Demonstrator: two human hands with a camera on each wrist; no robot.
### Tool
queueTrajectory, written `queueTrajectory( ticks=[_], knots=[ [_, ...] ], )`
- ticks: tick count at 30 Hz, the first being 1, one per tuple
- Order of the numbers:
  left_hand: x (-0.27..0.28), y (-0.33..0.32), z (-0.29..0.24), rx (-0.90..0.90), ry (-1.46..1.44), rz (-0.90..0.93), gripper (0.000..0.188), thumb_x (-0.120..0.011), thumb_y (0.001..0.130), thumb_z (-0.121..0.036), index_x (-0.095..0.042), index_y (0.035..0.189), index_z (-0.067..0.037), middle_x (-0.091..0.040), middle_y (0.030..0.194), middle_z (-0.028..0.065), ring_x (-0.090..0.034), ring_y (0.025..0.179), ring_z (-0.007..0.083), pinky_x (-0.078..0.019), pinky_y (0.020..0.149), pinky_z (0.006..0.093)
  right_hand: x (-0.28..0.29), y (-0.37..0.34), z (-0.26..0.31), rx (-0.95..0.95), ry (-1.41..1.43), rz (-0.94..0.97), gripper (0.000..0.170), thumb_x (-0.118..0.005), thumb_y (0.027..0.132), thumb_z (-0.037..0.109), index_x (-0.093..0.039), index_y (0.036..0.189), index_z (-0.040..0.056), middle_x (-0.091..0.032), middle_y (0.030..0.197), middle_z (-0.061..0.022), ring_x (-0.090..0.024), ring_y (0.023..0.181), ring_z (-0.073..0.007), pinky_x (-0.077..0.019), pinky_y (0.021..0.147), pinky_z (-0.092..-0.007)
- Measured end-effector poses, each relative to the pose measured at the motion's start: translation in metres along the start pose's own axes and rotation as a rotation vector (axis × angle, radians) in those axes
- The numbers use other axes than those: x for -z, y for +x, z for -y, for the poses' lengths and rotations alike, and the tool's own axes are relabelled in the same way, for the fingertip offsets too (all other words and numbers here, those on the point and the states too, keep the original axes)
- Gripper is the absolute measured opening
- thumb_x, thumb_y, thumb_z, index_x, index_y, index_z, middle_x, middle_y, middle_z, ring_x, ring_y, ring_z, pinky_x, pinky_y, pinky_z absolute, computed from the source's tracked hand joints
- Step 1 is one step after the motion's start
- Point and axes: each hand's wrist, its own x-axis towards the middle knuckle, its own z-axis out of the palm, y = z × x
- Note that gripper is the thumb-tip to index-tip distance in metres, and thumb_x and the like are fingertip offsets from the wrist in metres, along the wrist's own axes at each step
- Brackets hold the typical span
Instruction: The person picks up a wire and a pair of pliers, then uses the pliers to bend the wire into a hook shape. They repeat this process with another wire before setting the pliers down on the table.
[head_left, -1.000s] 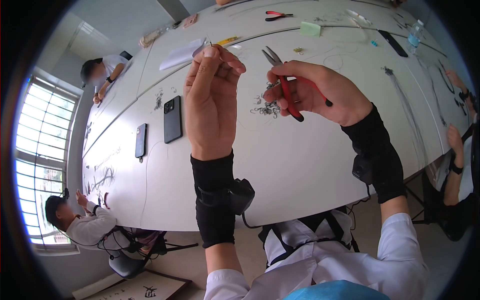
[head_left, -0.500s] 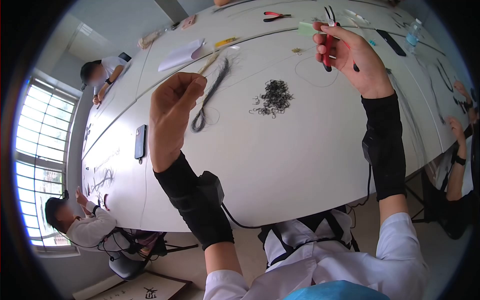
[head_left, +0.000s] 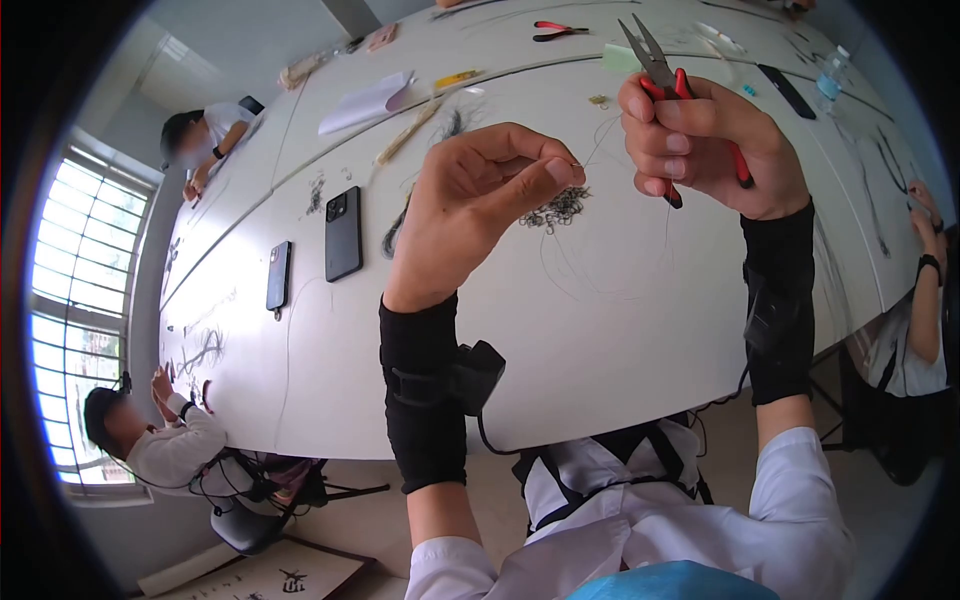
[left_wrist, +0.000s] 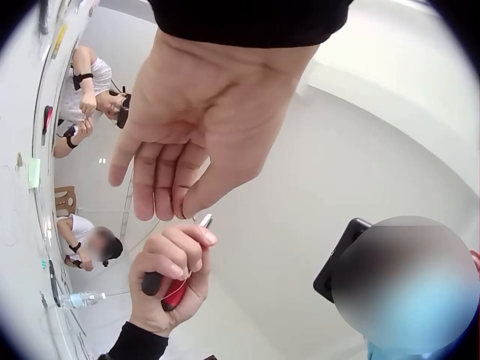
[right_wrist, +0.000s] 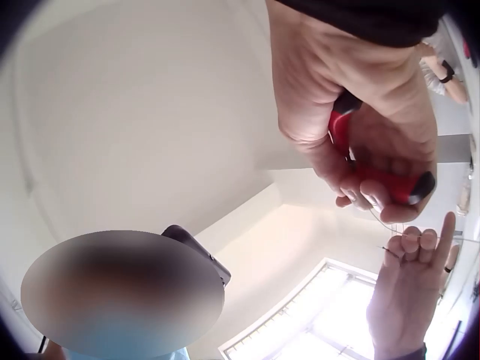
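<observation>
My left hand (head_left: pixel 475 205) pinches a tiny dark piece (right_wrist: pixel 386 249) between thumb and forefinger; its kind I cannot tell. A thin clear line (head_left: pixel 600 145) runs from those fingertips to my right hand (head_left: pixel 715 145). My right hand grips red-handled needle-nose pliers (head_left: pixel 655 65), jaws pointing up and away, and its fingers also hold the line. In the left wrist view the line loops past the red handle (left_wrist: pixel 175 294). Beyond the left fingertips lies a pile of small dark hooks (head_left: pixel 558 212), partly hidden by the hand.
The white table (head_left: pixel 620 350) carries a large phone (head_left: pixel 343 235), a smaller phone (head_left: pixel 278 275), a bundle of dark strands (head_left: pixel 393 236) and white paper (head_left: pixel 365 102). Farther off lie a second pair of pliers (head_left: pixel 560 31) and a water bottle (head_left: pixel 830 80). Other people sit around.
The hands first drew apart, left hand leftward and right hand with pliers up and right. Now they are closer together again, with the line between them and the right fingers curled round the pliers.
</observation>
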Motion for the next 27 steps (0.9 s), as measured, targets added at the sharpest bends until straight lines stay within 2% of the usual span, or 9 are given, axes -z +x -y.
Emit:
queueTrajectory(
  ticks=[6,7,10,11,16,19,23,26,27],
  knots=[
    [0.004,0.009,0.011,-0.212,0.149,0.080,0.014,-0.070,0.092,-0.012,-0.069,0.094,0.001,-0.058,0.131,0.0151,-0.060,0.116,0.0189,-0.0475,0.094,0.0308,-0.011,0.003,0.000,-0.046,-0.024,0.015,0.025,-0.057,0.095,0.032,-0.051,0.101,0.0094,-0.041,0.072,0.0045,-0.044,0.066,-0.0074,-0.0446,0.066,-0.0279],
    [-0.011,0.005,0.010,-0.116,0.026,0.006,0.013,-0.069,0.092,-0.011,-0.070,0.095,0.002,-0.065,0.120,0.0126,-0.063,0.104,0.0159,-0.0486,0.090,0.0292,-0.014,0.003,-0.001,-0.072,-0.013,0.026,0.025,-0.058,0.095,0.032,-0.051,0.101,0.0092,-0.040,0.072,0.0042,-0.044,0.066,-0.0075,-0.0448,0.066,-0.0280],
    [-0.017,0.008,0.007,0.085,0.021,0.025,0.015,-0.070,0.092,-0.011,-0.070,0.097,0.003,-0.070,0.103,0.0088,-0.065,0.093,0.0131,-0.0501,0.086,0.0267,-0.013,0.004,-0.003,-0.068,-0.010,0.006,0.025,-0.058,0.094,0.033,-0.051,0.100,0.0092,-0.040,0.072,0.0035,-0.044,0.066,-0.0077,-0.0456,0.066,-0.0280],
    [-0.014,0.008,0.012,0.051,0.000,0.024,0.017,-0.071,0.092,-0.011,-0.070,0.099,0.004,-0.072,0.091,0.0058,-0.066,0.087,0.0116,-0.0514,0.081,0.0248,-0.003,0.003,-0.005,-0.043,0.037,0.022,0.029,-0.058,0.095,0.028,-0.059,0.109,0.0024,-0.047,0.073,0.0002,-0.051,0.068,-0.0117,-0.0493,0.072,-0.0305],
    [0.016,-0.003,-0.002,-0.007,0.104,-0.030,0.017,-0.071,0.093,-0.016,-0.071,0.096,0.000,-0.072,0.091,0.0102,-0.069,0.095,0.0194,-0.0519,0.091,0.0319,0.014,-0.002,-0.001,0.051,-0.049,-0.030,0.031,-0.057,0.096,0.032,-0.060,0.109,0.0040,-0.047,0.073,0.0016,-0.049,0.066,-0.0087,-0.0492,0.071,-0.0305],
    [0.032,-0.008,-0.007,-0.054,0.209,-0.141,0.013,-0.070,0.092,-0.008,-0.070,0.097,0.004,-0.071,0.091,0.0082,-0.067,0.089,0.0135,-0.0519,0.086,0.0267,0.026,-0.005,-0.001,0.076,-0.094,-0.067,0.031,-0.056,0.096,0.033,-0.062,0.108,0.0056,-0.049,0.074,0.0016,-0.050,0.066,-0.0083,-0.0491,0.069,-0.0292],
    [0.029,-0.014,-0.020,-0.081,0.335,-0.255,0.010,-0.069,0.091,-0.005,-0.070,0.094,0.005,-0.071,0.090,0.0082,-0.067,0.090,0.0153,-0.0518,0.089,0.0285,0.043,-0.010,-0.002,-0.054,-0.753,-0.346,0.030,-0.060,0.095,0.036,-0.068,0.105,0.0091,-0.060,0.079,0.0005,-0.056,0.069,-0.0076,-0.0430,0.063,-0.0223],
    [0.025,-0.013,-0.019,-0.171,0.474,-0.207,0.009,-0.070,0.088,-0.003,-0.070,0.093,0.004,-0.072,0.089,0.0086,-0.068,0.088,0.0167,-0.0519,0.087,0.0291,0.053,-0.006,-0.009,0.004,-0.936,-0.559,0.031,-0.062,0.095,0.037,-0.070,0.102,0.0080,-0.063,0.081,0.0005,-0.055,0.068,-0.0073,-0.0398,0.061,-0.0209],
    [0.024,-0.012,-0.017,-0.213,0.525,-0.174,0.009,-0.070,0.087,-0.002,-0.070,0.093,0.004,-0.072,0.089,0.0088,-0.069,0.087,0.0172,-0.0519,0.086,0.0292,0.037,-0.004,-0.003,0.028,-0.840,-0.518,0.033,-0.064,0.095,0.038,-0.072,0.102,0.0071,-0.064,0.081,0.0007,-0.055,0.069,-0.0069,-0.0387,0.060,-0.0208]
  ],
)
